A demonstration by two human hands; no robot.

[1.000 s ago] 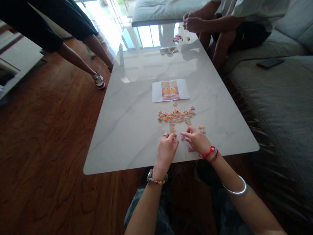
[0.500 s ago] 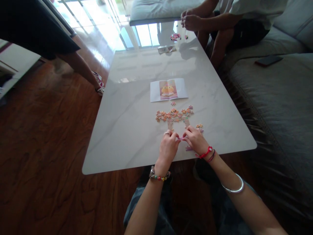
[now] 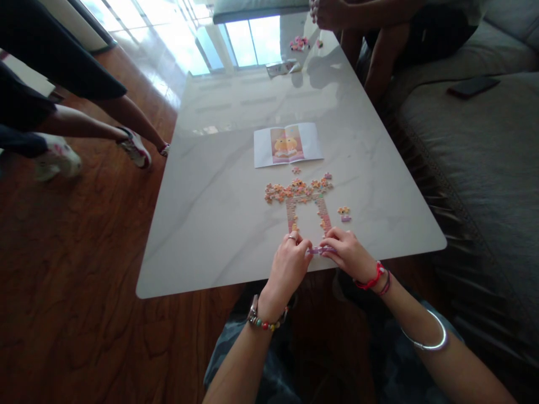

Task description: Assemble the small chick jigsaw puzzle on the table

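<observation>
Between my two hands lies a purple strip of joined jigsaw pieces (image 3: 319, 250) near the table's front edge. My left hand (image 3: 289, 262) pinches its left end, and my right hand (image 3: 346, 252) has its fingers closed on the right end. Just beyond is a partly assembled puzzle frame (image 3: 290, 212) with two sides and a top. A heap of loose orange and pink pieces (image 3: 297, 188) lies along its top. To the right of the frame are a few separate pieces (image 3: 344, 214). A single pink piece (image 3: 296, 170) sits above the heap.
A folded picture sheet (image 3: 263, 148) lies on the white table (image 3: 202, 224). Farther off are a plastic packet (image 3: 281, 68) and pink pieces (image 3: 299, 43). A seated person's hands (image 3: 328, 12) are at the far right; legs of people (image 3: 113, 106) stand left. A phone (image 3: 473, 87) rests on the sofa.
My hands have moved slightly toward me and the right hand outward, exposing more of the purple strip and the frame's lower sides. At left, more walking legs have come into view.
</observation>
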